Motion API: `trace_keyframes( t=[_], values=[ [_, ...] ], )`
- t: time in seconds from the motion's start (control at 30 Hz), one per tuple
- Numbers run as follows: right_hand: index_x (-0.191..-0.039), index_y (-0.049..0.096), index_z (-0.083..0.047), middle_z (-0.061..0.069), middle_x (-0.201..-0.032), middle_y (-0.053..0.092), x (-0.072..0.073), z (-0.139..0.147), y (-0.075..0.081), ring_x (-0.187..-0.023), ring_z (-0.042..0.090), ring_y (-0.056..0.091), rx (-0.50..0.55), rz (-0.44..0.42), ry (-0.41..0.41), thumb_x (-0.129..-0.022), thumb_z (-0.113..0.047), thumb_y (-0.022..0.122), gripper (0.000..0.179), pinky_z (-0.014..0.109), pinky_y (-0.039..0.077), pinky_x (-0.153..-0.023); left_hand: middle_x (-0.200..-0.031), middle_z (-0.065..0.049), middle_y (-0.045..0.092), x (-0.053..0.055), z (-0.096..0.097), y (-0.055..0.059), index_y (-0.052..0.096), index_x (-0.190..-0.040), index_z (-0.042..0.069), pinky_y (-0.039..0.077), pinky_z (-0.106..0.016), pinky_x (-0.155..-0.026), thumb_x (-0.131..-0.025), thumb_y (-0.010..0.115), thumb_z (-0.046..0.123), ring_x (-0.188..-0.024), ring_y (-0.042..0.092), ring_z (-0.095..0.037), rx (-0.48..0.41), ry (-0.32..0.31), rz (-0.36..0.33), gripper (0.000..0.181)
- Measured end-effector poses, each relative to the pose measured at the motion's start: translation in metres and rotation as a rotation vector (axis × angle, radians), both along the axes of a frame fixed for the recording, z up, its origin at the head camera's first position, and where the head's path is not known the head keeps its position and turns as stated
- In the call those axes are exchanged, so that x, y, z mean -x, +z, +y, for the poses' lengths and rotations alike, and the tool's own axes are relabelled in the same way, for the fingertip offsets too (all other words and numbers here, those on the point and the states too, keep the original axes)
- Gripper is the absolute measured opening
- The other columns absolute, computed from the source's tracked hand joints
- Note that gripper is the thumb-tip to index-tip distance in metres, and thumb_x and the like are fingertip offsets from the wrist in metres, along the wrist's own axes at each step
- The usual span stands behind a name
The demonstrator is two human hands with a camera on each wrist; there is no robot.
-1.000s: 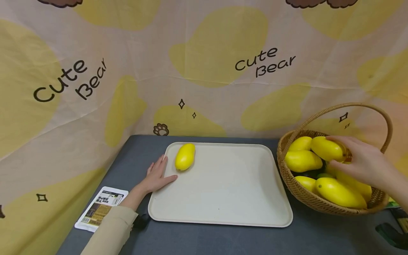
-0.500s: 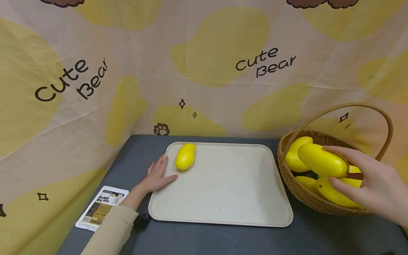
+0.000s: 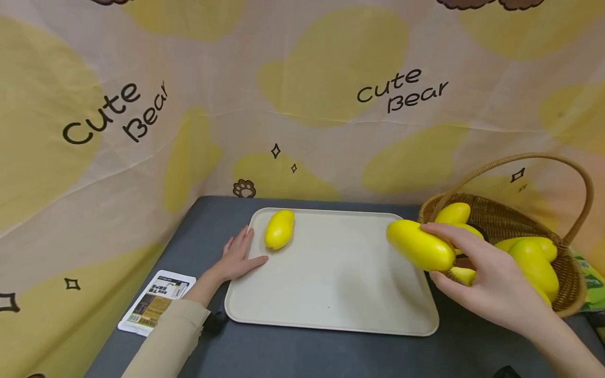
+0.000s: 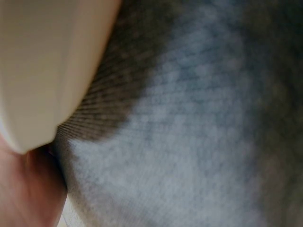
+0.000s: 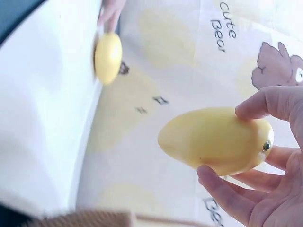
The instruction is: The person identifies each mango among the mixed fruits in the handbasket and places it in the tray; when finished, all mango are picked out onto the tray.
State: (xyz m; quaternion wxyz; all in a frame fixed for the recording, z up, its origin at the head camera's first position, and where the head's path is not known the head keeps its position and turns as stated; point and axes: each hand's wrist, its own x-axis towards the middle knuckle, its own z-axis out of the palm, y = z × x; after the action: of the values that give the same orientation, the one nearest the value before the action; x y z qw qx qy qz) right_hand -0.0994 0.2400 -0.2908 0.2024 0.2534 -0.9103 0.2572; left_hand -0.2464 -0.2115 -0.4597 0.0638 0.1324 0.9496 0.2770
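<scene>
My right hand (image 3: pixel 491 281) grips a yellow mango (image 3: pixel 419 244) by its near end, holding it in the air over the tray's right edge. In the right wrist view the thumb and fingers curl round the held mango (image 5: pixel 213 139). My left hand (image 3: pixel 237 257) lies with straight fingers on the left rim of the cream tray (image 3: pixel 326 294). Beside those fingers another yellow mango (image 3: pixel 279 229) rests in the tray's back left corner. Several more mangoes (image 3: pixel 534 265) sit in the wicker basket (image 3: pixel 574 294), partly hidden by my right hand. The left wrist view is mostly blurred grey fabric.
The basket's tall arched handle (image 3: pixel 543 156) rises at the right. A white printed packet (image 3: pixel 153 304) lies left of the tray on the dark grey table (image 3: pixel 302 354). A green packet (image 3: pixel 593 286) shows behind the basket. A patterned cloth (image 3: pixel 321 79) hangs at the back.
My right hand has lifted the mango out of the basket and carried it left to the tray's edge. My left hand stays on the rim. The head view has shifted slightly.
</scene>
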Motion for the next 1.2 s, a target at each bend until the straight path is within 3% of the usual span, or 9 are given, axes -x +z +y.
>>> trace_keyframes(
  t=[0.33,0.5,0.6,0.87,1.2],
  values=[
    [-0.138,0.052,-0.018,0.000,-0.135,0.054,0.045,-0.051,-0.051,-0.105,0.014,0.058,0.076,-0.065,0.069,-0.073,-0.006,0.081,0.072,0.025,0.056,-0.071,-0.160,-0.025,0.002,0.000,0.000,0.000,0.009,-0.153,-0.007,-0.005,-0.057,-0.113,-0.091,0.060,0.047,-0.147,0.003,-0.038,0.005,-0.003,-0.004,0.097],
    [-0.134,0.055,-0.011,0.008,-0.134,0.055,0.072,-0.080,-0.077,-0.109,0.022,0.060,0.092,-0.045,0.107,-0.073,-0.008,0.078,0.065,0.029,0.057,-0.071,-0.160,-0.025,0.003,0.000,0.000,0.000,0.010,-0.153,-0.007,-0.005,-0.056,-0.113,-0.091,0.060,0.047,-0.147,0.003,-0.038,-0.004,-0.007,-0.001,0.096],
    [-0.133,0.056,-0.009,0.011,-0.134,0.055,0.089,-0.095,-0.088,-0.111,0.026,0.060,0.072,-0.036,0.112,-0.073,-0.007,0.078,0.064,0.036,0.057,-0.079,-0.160,-0.025,0.003,0.000,0.000,0.001,0.010,-0.153,-0.007,-0.004,-0.056,-0.113,-0.091,0.060,0.047,-0.147,0.003,-0.038,-0.006,-0.006,-0.002,0.096],
    [-0.134,0.055,-0.005,0.018,-0.134,0.053,0.124,-0.122,-0.104,-0.114,0.034,0.058,-0.046,-0.069,0.097,-0.073,-0.005,0.078,0.064,0.049,0.049,-0.094,-0.160,-0.025,0.004,0.002,-0.001,-0.001,0.010,-0.153,-0.008,-0.004,-0.056,-0.114,-0.091,0.059,0.049,-0.147,0.003,-0.038,0.007,-0.006,0.015,0.097],
    [-0.139,0.051,-0.013,0.019,-0.144,0.044,0.146,-0.141,-0.111,-0.124,0.039,0.050,-0.153,-0.220,0.010,-0.080,-0.007,0.071,0.062,0.053,0.041,-0.103,-0.161,-0.023,0.003,0.002,0.000,-0.002,0.010,-0.153,-0.006,-0.005,-0.055,-0.114,-0.091,0.059,0.049,-0.148,0.002,-0.035,0.008,-0.003,0.000,0.097]
  ],
)
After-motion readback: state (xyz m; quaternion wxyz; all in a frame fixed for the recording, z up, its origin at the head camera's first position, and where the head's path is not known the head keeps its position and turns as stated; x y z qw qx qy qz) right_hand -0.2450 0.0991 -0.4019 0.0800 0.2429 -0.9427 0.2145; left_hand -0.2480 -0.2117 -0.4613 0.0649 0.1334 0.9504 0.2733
